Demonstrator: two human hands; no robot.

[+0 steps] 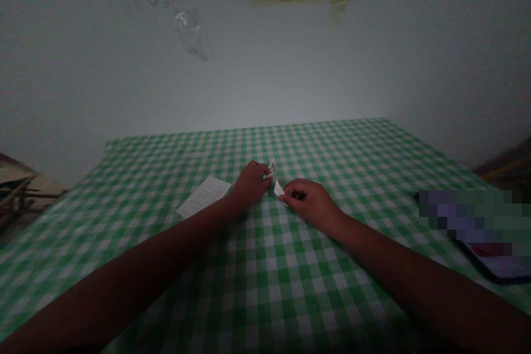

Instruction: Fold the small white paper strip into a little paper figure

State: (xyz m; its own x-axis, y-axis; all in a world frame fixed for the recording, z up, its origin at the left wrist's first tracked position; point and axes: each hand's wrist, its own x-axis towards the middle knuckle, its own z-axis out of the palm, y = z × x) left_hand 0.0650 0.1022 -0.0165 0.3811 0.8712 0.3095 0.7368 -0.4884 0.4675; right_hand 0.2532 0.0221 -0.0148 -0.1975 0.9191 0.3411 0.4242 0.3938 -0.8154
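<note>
head view looks down at two bare arms reaching out over a surface (373,144) with a green and white checked cloth (265,276) on it. the left hand (250,183) and the right hand (312,203) sit close together in the middle of the cloth, a bit toward the far side. between them is a small white paper (279,188). it looks folded. the left hand's grip is closed tight on one white tip that sticks up just past its fingers. the right hand's grip is narrow too, pinching the other white bit down low by the cloth. it is too dim and small to tell if it is one piece or two.

a flat sheet of paper (204,196) lies on the cloth just left of the left hand, not touching it. a dark phone (500,266) lies near the right edge, well apart from the hands. a pale wall (265,77) stands behind the far edge, with some clear plastic (188,30) stuck high on it.
</note>
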